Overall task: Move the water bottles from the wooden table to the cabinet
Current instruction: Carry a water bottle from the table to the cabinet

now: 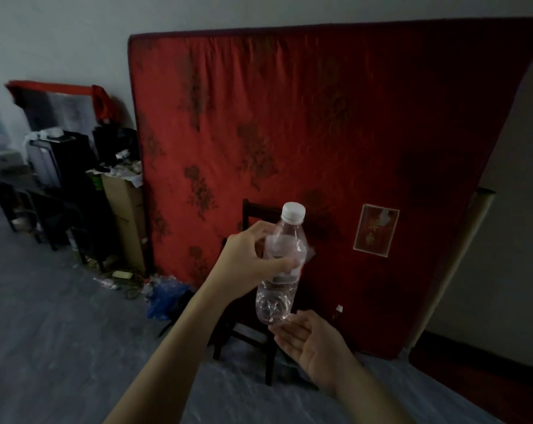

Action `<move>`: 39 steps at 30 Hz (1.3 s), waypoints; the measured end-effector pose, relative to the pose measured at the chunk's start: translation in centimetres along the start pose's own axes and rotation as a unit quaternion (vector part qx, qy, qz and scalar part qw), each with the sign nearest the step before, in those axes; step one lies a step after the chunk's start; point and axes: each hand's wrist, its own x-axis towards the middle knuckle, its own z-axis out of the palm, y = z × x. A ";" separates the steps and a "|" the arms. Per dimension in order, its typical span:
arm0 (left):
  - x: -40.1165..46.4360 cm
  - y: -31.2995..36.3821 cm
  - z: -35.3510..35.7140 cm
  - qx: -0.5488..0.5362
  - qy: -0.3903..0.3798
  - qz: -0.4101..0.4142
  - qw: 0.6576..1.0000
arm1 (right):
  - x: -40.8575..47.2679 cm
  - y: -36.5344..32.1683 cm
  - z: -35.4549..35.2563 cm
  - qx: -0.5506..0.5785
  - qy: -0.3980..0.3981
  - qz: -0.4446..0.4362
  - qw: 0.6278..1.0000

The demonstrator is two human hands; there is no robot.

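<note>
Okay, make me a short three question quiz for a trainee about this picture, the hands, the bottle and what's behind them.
1. True or false: the bottle has its white cap on.
2. Which hand grips the bottle around its middle? A) left hand B) right hand C) both
3. Fill in: the big red thing leaning on the wall behind the dark chair is a ____.

Key
1. True. The cap sits on top and the bottle is held nearly upright.
2. A. The left hand wraps it; the right hand is open, palm up, just under the bottle's base.
3. Mattress, red with a dark flower pattern.
</note>
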 end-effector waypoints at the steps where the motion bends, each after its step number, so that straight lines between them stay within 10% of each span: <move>1: 1.3 -0.3 0.2 0.007 0.007 -0.006 1.000 | 1.4 -1.1 0.1 -0.006 -0.007 0.005 1.000; 39: 20.8 -25.8 -29.8 0.139 0.341 -0.144 0.919 | 39.9 -0.6 39.1 -0.231 -0.263 0.225 0.909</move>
